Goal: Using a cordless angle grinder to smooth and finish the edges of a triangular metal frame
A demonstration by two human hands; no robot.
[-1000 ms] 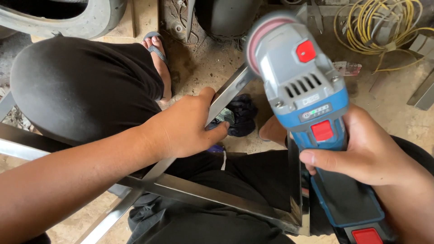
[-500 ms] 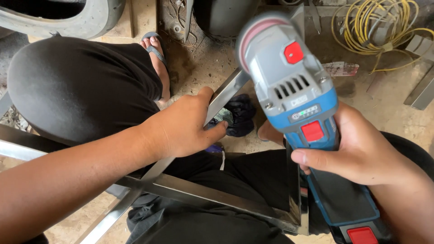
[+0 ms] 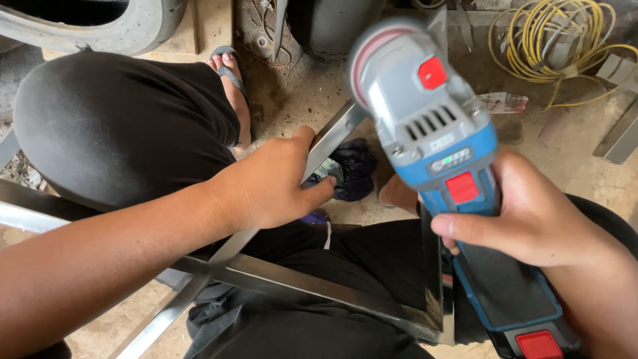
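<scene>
1. The right hand is wrapped around the body of a blue and grey angle grinder, with the thumb lying across the casing just below a red switch
2. The grinder points away from the person, its grey head raised above the far end of a metal bar; whether the head touches the bar cannot be told, since the tool's body hides the contact point
3. A dark battery block with a red button sits at the near end of the grinder, at the bottom right of the view
4. The left hand is clenched around that same metal bar, fingers curled over its upper edge, the thumb on the near side
5. The bar runs diagonally from lower left to upper right and crosses a second bar of a steel frame that lies over the person's lap
6. The person crouches in black trousers, one foot in a sandal on the dusty floor
7. A coil of yellow cable lies on the ground at upper right, well apart from both hands
8. A dark cloth lies on the floor just beyond the left fingertips
</scene>
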